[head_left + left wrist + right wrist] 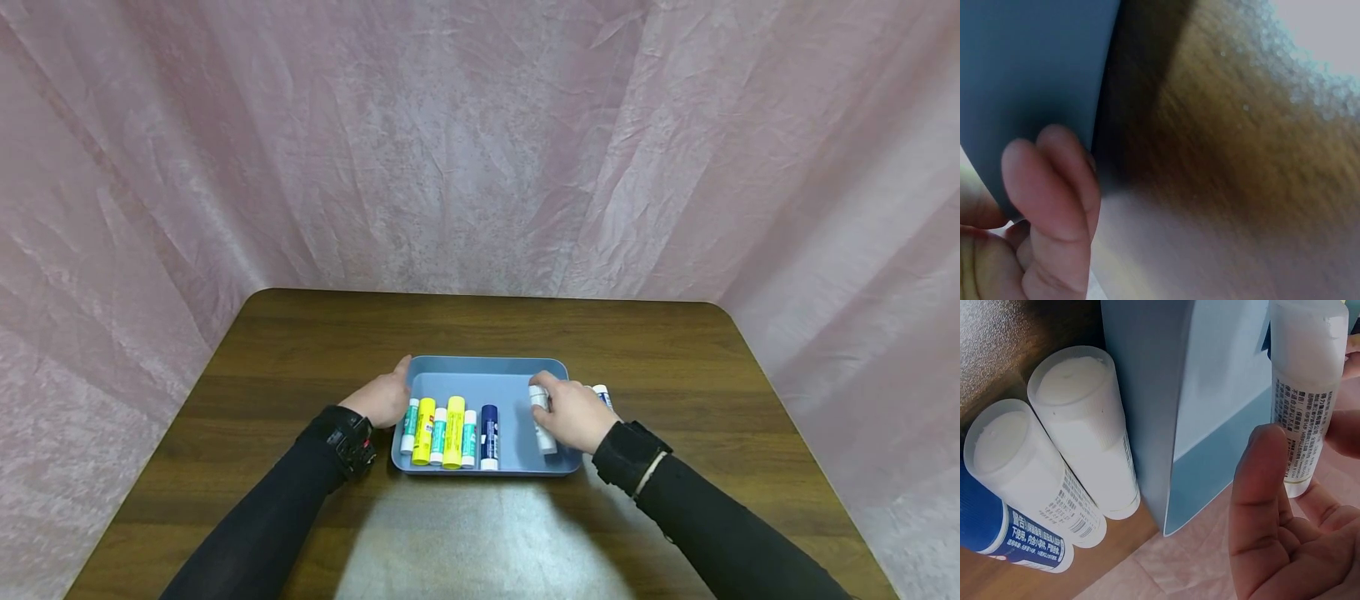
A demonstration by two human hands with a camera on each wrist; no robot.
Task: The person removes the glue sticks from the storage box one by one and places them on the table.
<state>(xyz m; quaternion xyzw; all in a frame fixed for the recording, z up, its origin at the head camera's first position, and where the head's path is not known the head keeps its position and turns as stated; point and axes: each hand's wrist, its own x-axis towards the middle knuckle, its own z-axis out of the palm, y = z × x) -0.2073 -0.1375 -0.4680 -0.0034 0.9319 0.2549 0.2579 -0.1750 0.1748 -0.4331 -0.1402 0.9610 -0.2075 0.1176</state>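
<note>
From my distant station I am seeing the left hand (384, 401) resting against the side of a shallow, blue-grey, rectangular plastic tray (465, 375), presumably so that the tray is not sliding; its fingertips are touching the outer wall, but I cannot tell whether they are really gripping. The right hand (576, 412) is pinching a white cylindrical plastic tube (1309, 387), looking like a glue stick, between thumb and fingers; the tube is leaning over the tray part nearest to this hand, and I cannot tell whether its lower end is touching the bottom. Between the hands, closer to the left one, three teal-and-white plastic tubes (438, 436), two bright yellow plastic tubes (453, 433) and one navy-and-white plastic tube (489, 437) are lying side by side, perhaps because one row is saving space. Outside the tray, beside the right hand, two white capped tubes (1085, 450) and a blue labelled tube (1032, 540) are resting on the brown wood-grain table (337, 333), probably for an easy reach.
</note>
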